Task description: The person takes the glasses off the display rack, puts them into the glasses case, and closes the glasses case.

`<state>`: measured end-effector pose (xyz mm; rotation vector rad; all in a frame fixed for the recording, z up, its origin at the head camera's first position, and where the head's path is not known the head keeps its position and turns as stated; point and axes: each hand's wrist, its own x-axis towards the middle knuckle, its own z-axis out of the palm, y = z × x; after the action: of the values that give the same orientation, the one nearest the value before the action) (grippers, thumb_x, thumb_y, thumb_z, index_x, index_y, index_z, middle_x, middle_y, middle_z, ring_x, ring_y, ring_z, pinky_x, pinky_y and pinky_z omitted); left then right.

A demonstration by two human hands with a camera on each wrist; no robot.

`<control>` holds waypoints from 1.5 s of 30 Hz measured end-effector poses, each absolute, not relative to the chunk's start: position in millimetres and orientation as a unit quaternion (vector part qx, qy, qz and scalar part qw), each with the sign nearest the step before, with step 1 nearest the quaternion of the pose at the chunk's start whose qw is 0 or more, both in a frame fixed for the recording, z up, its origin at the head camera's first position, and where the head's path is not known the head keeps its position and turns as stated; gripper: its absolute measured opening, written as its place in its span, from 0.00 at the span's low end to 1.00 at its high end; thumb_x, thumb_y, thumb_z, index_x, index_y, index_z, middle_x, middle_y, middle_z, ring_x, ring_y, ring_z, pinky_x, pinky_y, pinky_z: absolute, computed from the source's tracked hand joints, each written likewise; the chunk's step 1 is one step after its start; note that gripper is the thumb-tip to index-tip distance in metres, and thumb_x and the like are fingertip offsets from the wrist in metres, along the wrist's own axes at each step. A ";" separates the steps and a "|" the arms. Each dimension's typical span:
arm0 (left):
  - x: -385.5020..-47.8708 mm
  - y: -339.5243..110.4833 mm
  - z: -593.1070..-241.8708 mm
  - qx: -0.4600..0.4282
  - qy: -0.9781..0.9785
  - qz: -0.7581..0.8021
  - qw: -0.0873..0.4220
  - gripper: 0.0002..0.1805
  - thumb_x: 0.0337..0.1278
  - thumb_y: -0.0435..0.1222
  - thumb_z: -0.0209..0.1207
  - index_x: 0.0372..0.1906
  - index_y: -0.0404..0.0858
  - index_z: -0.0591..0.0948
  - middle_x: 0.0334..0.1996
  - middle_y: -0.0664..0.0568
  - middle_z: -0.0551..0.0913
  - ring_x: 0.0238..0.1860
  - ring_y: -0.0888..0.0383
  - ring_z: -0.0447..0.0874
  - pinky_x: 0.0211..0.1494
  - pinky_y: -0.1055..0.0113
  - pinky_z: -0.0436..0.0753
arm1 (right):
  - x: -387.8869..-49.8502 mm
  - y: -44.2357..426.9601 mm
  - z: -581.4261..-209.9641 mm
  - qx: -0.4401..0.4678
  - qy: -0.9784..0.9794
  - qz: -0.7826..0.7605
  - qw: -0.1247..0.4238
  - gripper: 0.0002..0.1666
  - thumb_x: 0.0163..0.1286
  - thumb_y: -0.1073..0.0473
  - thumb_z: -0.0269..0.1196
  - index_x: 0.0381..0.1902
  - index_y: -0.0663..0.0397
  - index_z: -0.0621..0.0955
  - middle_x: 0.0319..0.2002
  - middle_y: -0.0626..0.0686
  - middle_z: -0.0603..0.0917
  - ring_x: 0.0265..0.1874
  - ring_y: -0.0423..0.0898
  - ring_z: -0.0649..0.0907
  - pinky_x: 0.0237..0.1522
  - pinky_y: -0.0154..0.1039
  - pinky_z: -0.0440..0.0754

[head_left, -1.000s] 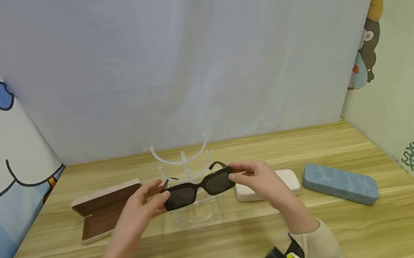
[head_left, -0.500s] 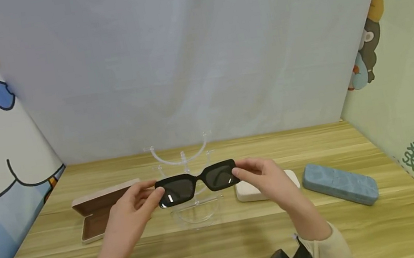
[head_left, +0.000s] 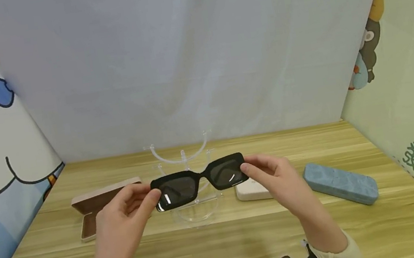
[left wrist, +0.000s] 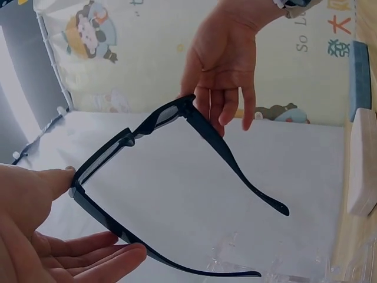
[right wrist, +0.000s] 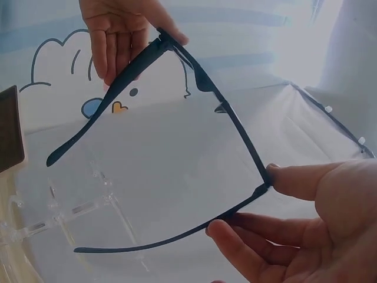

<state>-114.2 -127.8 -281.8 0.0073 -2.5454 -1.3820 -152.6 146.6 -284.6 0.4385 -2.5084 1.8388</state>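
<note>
Black sunglasses (head_left: 200, 175) are held up in the air between both hands, lenses toward the head camera. My left hand (head_left: 121, 219) pinches their left end between thumb and fingers; my right hand (head_left: 281, 185) pinches the right end. In the left wrist view both temples of the sunglasses (left wrist: 221, 141) stand unfolded, pointing away. The right wrist view shows the right thumb at the front corner and fingers against the temple (right wrist: 171, 239). Behind the sunglasses stands a clear plastic display rack (head_left: 184, 157), partly hidden by them.
An open eyeglass case (head_left: 98, 200) with brown lining lies at the left, partly behind the left hand. On the right are a white case (head_left: 249, 191), partly covered by the right hand, and a blue case (head_left: 341, 183). A pale curtain (head_left: 196, 58) closes off the table's back.
Both hands have brought the sunglasses nearer to the head camera, away from the rack. The frame has tipped so its lenses face the camera more fully, and the hands are slightly farther apart in view.
</note>
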 end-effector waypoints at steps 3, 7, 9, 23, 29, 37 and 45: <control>-112.5 -126.6 -280.7 0.009 -0.863 -0.491 0.123 0.23 0.53 0.55 0.56 0.47 0.44 0.79 0.48 0.51 0.80 0.41 0.76 0.77 0.44 0.80 0.76 | -149.7 145.3 -282.8 0.140 -0.800 0.583 0.017 0.23 0.66 0.48 0.56 0.53 0.57 0.77 0.47 0.54 0.81 0.52 0.46 0.78 0.56 0.49 0.71; -114.1 -126.1 -281.7 0.011 -0.844 -0.524 0.110 0.22 0.55 0.52 0.56 0.47 0.40 0.79 0.47 0.49 0.80 0.40 0.75 0.78 0.43 0.78 0.77 | -149.6 142.3 -284.2 0.145 -0.797 0.586 0.036 0.21 0.67 0.52 0.56 0.52 0.60 0.77 0.47 0.56 0.81 0.51 0.47 0.78 0.54 0.48 0.73; -115.5 -125.9 -283.7 0.004 -0.827 -0.554 0.096 0.20 0.58 0.50 0.54 0.46 0.39 0.78 0.46 0.50 0.80 0.40 0.72 0.78 0.44 0.76 0.77 | -150.6 140.9 -286.4 0.152 -0.794 0.587 0.036 0.20 0.67 0.53 0.56 0.51 0.60 0.78 0.47 0.56 0.81 0.52 0.47 0.77 0.55 0.48 0.72; -126.6 -126.0 -305.4 -0.138 -0.578 -0.802 0.060 0.14 0.67 0.31 0.45 0.43 0.44 0.81 0.37 0.54 0.83 0.36 0.64 0.83 0.40 0.71 0.81 | -157.7 130.5 -296.9 0.164 -0.784 0.599 0.012 0.21 0.66 0.51 0.56 0.50 0.59 0.78 0.48 0.55 0.81 0.53 0.46 0.76 0.58 0.47 0.70; -128.6 -129.4 -304.6 -0.159 -0.595 -0.787 0.040 0.14 0.68 0.33 0.44 0.45 0.44 0.81 0.41 0.55 0.82 0.40 0.64 0.82 0.45 0.69 0.80 | -159.2 127.4 -299.3 0.160 -0.781 0.603 0.010 0.22 0.67 0.52 0.56 0.53 0.60 0.77 0.51 0.56 0.79 0.55 0.47 0.75 0.59 0.48 0.69; -130.4 -133.7 -302.3 -0.176 -0.596 -0.783 -0.011 0.15 0.68 0.36 0.43 0.48 0.44 0.79 0.46 0.55 0.80 0.45 0.64 0.80 0.49 0.69 0.78 | -160.3 124.1 -302.3 0.146 -0.791 0.594 0.010 0.23 0.68 0.52 0.55 0.55 0.60 0.75 0.53 0.56 0.78 0.56 0.48 0.74 0.60 0.49 0.68; -131.9 -133.9 -303.8 -0.167 -0.615 -0.770 -0.010 0.15 0.68 0.37 0.43 0.42 0.46 0.82 0.43 0.57 0.80 0.42 0.66 0.80 0.50 0.73 0.77 | -157.0 123.0 -300.2 0.127 -0.808 0.574 0.016 0.23 0.68 0.52 0.54 0.56 0.60 0.74 0.54 0.56 0.77 0.56 0.49 0.74 0.59 0.48 0.69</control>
<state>-131.9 -133.9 -303.8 -0.5283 -1.9461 -2.4359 -157.0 123.0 -300.2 0.3946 -2.5144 1.7867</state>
